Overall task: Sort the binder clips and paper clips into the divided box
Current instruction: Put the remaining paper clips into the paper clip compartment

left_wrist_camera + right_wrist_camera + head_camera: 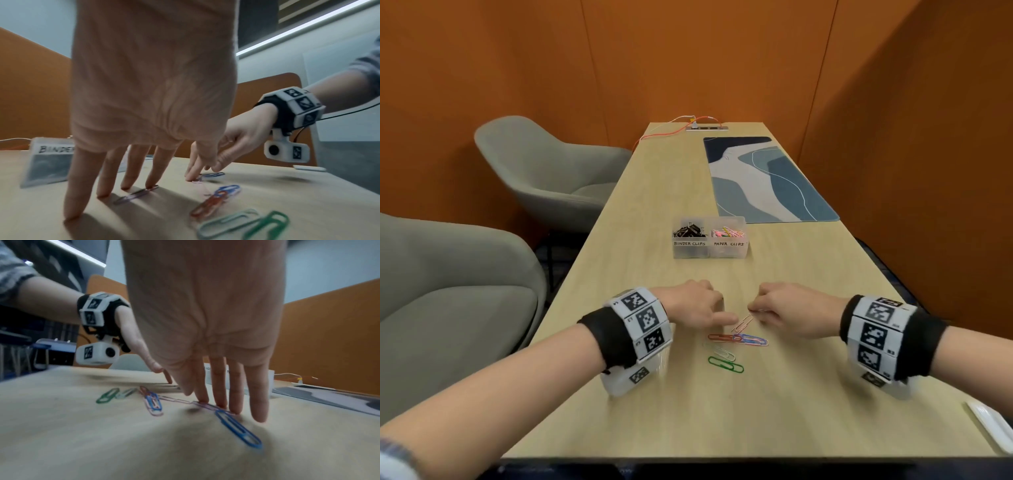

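both grips open: left hand (697, 303) and right hand (789, 310) press straight fingertips on loose paper clips (736, 339) mid-worktop (825, 394); divided box (710, 241) beyond, orange walls close around.

Clear plastic divided box (49, 162) mostly hidden behind left hand (152, 91), label cut to "BINDE", green plastic-coated paper clip (267, 225) blurred, running past bottom edge, white flat object (993, 425) cut by right edge.
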Demonstrator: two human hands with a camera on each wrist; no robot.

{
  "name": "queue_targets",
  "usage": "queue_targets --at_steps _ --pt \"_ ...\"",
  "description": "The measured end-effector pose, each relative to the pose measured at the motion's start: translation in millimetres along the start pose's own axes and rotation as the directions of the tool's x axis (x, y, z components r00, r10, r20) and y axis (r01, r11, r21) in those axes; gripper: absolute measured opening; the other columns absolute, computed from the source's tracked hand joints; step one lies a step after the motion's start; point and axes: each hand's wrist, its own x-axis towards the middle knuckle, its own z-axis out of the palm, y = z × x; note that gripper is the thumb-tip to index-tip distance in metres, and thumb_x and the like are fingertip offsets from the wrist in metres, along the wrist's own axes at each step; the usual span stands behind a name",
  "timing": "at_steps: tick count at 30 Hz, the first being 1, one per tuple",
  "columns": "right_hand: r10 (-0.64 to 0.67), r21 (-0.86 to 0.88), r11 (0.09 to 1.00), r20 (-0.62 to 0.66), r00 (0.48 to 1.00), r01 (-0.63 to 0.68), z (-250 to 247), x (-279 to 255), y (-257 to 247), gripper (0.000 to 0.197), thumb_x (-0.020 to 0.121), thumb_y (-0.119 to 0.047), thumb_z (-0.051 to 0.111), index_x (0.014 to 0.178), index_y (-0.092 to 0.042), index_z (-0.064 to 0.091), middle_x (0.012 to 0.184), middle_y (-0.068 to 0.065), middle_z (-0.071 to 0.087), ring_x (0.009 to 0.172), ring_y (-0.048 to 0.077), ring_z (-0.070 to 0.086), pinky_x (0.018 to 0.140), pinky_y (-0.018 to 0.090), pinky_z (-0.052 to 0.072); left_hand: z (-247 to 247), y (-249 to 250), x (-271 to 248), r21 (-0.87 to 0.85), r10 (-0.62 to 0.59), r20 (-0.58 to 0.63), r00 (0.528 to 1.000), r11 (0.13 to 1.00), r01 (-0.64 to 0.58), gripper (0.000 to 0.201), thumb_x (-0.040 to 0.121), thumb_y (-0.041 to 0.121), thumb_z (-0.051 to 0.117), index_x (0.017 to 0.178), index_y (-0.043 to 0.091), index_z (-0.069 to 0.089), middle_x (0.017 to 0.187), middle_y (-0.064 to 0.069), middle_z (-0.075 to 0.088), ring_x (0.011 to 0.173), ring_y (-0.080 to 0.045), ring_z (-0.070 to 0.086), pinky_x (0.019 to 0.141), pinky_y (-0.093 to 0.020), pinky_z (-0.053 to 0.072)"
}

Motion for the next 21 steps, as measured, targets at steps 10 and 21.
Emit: queue_targets --at_steps 10,21 --pt "0.128 -0.034 0.991 -0.017 0.992 -0.129 9 -32 7 0.029 0.089 -0.008 0.049 0.113 -0.015 0.061 0.096 0.005 0.049 0.090 0.027 0.052 0.078 0.033 0.042 -3 42 3 0.175 0.127 -0.194 0.973 0.980 -0.093 0.041 0.076 0.035 0.073 0.103 0.006 0.063 0.107 -0.015 0.062 0.098 -0.033 0.059 0.077 -0.037 0.050" --pt "0.062 -0.264 0.962 -0.028 0.998 -0.067 10 -10 -3 0.023 0.090 -0.001 0.039 0.109 -0.003 0.052 0.112 0.018 0.056 0.103 0.035 0.056 0.070 0.034 0.033 -12 37 16 0.286 0.149 -0.207 0.967 0.954 -0.086 0.019 0.088 0.014 0.056 0.102 0.004 0.064 0.111 -0.018 0.062 0.102 -0.036 0.060 0.078 -0.037 0.049"
